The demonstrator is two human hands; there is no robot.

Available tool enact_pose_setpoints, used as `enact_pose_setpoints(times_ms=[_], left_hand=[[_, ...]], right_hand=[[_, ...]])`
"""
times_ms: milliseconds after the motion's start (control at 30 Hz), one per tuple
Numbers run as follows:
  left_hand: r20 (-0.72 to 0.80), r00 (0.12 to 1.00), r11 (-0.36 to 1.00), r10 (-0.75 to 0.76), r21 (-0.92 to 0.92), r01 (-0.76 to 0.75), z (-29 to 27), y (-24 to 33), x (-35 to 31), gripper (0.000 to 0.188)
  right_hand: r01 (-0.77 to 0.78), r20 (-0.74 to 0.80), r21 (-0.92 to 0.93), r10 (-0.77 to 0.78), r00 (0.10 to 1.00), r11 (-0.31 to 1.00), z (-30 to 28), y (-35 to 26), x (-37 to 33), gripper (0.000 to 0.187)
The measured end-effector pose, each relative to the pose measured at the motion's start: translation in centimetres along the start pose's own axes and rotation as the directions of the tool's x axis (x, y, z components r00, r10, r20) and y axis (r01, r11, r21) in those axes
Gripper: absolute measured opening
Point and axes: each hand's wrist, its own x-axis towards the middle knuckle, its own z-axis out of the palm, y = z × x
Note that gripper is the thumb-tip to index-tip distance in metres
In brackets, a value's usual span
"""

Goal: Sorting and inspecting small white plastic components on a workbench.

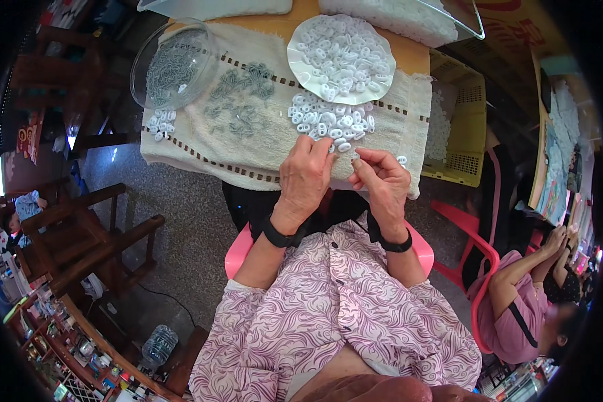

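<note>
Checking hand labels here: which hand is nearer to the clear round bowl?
Left. The left hand is to the right of the bowl, by the white pieces; the right hand is farther right, past the left.

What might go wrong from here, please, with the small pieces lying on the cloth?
The loose white pieces lie right by the left hand, so a careless brush might scatter some. The plate is heaped with more of them, and a bump could spill a few. Loose grey pieces also lie on the cloth, so a tug on it might shift them.
</note>
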Motion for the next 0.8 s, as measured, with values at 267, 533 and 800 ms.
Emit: enact_pose_setpoints(times_ms=[267,533,800], left_hand=[[-0.197,0.976,0.991,0.092,-0.074,-0.108,0.2,-1.5,-0.4,0.013],[0.373,0.831,0.14,-0.414,-0.875,0.463,-2.3,-1.3,-0.8,0.018],[0.397,0.84,0.128,-0.369,-0.874,0.469,-2.2,-1.6,-1.3,0.02]], right_hand=[[0.006,0.008,-0.018,-0.006,1.0,1.0,0.4,-0.3,-0.1,0.017],[-0.094,0.065,0.089,0.089,0.994,0.992,1.1,-0.7,0.0,0.019],[-0.118,0.104,0.162,0.102,0.989,0.98,2.1,-0.3,0.2,0.02]])
